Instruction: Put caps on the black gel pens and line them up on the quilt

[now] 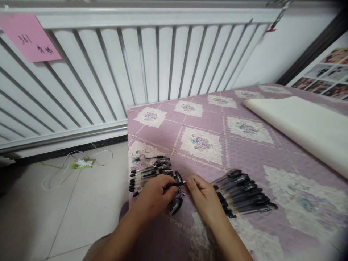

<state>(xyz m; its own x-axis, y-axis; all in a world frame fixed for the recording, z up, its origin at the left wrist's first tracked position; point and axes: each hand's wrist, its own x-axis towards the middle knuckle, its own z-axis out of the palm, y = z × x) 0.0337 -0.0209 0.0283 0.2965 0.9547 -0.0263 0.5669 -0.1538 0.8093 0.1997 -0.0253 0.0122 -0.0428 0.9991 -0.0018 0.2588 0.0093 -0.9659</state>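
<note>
My left hand is closed around a black gel pen, its pale tip pointing right. Close to that tip, my right hand pinches its thumb and fingers together; whatever is between them is too small to make out. Loose black pen caps lie beside and beneath my left fingers. Several slim black pen pieces rest in a row left of my left hand, partly hidden by it. To the right of my right hand, a bundle of clear-barrelled pens with black caps lies side by side.
A purple flowered cloth covers the surface. A rolled cream sheet lies at the right. Behind stands a white radiator with a pink note. A power strip with white cables is on the tiled floor at left.
</note>
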